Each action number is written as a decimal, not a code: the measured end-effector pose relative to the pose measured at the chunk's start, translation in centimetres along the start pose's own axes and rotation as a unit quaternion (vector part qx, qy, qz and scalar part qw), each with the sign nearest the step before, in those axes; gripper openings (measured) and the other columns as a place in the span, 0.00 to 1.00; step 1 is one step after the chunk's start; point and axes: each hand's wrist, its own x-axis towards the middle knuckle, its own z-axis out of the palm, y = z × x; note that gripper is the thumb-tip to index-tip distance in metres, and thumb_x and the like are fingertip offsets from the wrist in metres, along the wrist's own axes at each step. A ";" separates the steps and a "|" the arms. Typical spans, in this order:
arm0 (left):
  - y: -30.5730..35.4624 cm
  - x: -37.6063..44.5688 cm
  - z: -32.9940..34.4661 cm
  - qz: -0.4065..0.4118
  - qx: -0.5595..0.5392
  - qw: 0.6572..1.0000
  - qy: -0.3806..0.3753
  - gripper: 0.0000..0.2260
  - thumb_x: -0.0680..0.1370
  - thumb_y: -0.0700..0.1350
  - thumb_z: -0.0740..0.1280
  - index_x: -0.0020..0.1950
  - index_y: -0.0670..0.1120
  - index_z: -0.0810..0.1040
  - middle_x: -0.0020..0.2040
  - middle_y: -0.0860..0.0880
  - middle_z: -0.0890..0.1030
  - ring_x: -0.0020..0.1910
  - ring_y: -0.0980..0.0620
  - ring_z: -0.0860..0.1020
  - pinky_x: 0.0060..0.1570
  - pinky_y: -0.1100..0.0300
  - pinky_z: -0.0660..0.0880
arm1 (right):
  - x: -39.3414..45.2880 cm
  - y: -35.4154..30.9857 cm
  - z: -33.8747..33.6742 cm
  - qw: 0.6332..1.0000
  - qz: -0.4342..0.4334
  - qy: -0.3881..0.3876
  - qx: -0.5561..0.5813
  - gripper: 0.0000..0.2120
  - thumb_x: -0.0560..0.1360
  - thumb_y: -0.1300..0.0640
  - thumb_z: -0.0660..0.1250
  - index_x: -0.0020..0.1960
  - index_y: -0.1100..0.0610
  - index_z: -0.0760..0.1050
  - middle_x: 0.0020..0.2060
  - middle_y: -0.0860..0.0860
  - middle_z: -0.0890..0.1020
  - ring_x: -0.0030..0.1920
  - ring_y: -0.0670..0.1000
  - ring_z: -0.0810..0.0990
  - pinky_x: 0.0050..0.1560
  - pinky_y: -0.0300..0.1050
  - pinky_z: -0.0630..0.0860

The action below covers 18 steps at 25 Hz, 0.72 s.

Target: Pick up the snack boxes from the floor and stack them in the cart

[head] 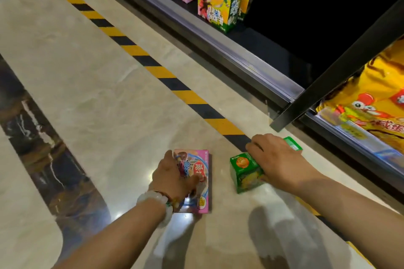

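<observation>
With left hand clamped on the pink box and right hand gripping the green box, both flat on the floor, we're mid-pickup. Next: lift both; cart not in view.

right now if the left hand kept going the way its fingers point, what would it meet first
Nothing new: the left hand already lies on the pink box, fingers pointing along it. Past the box's far end there is bare floor, then the striped tape, though depth is hard to judge.
</observation>
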 end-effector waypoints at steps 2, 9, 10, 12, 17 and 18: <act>0.3 1.1 1.5 -0.065 0.005 0.998 -0.008 0.37 0.66 0.57 0.75 0.66 0.45 0.62 0.61 0.45 0.73 0.58 0.45 0.74 0.58 0.53 0.74 | -1.8 -0.4 0.5 0.996 0.042 0.041 0.061 0.25 0.52 0.58 0.80 0.46 0.58 0.75 0.38 0.53 0.78 0.35 0.55 0.76 0.30 0.49 0.75; 0.0 1.4 2.3 -0.149 -0.100 0.984 0.012 0.24 0.66 0.51 0.77 0.55 0.46 0.71 0.54 0.44 0.77 0.51 0.45 0.78 0.52 0.52 0.77 | -5.3 -2.9 -0.6 0.951 0.223 0.024 0.215 0.21 0.68 0.54 0.72 0.58 0.54 0.69 0.46 0.51 0.78 0.47 0.56 0.76 0.41 0.45 0.69; -0.1 0.3 1.5 -0.152 -0.168 0.974 0.018 0.19 0.68 0.47 0.75 0.53 0.47 0.71 0.53 0.44 0.78 0.49 0.44 0.78 0.51 0.51 0.78 | -5.6 -3.4 -1.3 0.916 0.278 0.018 0.288 0.18 0.70 0.55 0.71 0.56 0.53 0.68 0.45 0.50 0.77 0.46 0.55 0.76 0.40 0.45 0.68; 0.1 -3.3 -1.2 -0.146 -0.292 0.945 0.018 0.16 0.71 0.41 0.74 0.53 0.48 0.70 0.51 0.43 0.80 0.44 0.45 0.79 0.44 0.52 0.79 | -6.7 -4.7 -4.0 0.805 0.376 0.017 0.458 0.14 0.70 0.57 0.72 0.50 0.53 0.69 0.42 0.50 0.79 0.44 0.55 0.78 0.40 0.45 0.73; 4.8 -13.9 -12.0 -0.104 -0.372 0.922 0.015 0.24 0.66 0.41 0.77 0.59 0.44 0.73 0.49 0.44 0.82 0.45 0.43 0.82 0.47 0.47 0.79 | -7.0 -6.8 -19.9 0.648 0.388 0.072 0.651 0.10 0.72 0.66 0.69 0.47 0.55 0.72 0.33 0.47 0.82 0.37 0.50 0.82 0.34 0.44 0.79; 6.4 -16.3 -14.5 -0.093 -0.384 0.919 0.012 0.25 0.65 0.41 0.77 0.60 0.43 0.73 0.49 0.44 0.83 0.46 0.43 0.82 0.48 0.46 0.79 | -7.3 -7.0 -23.8 0.624 0.385 0.078 0.676 0.09 0.73 0.66 0.68 0.49 0.57 0.72 0.35 0.47 0.84 0.37 0.49 0.84 0.34 0.44 0.81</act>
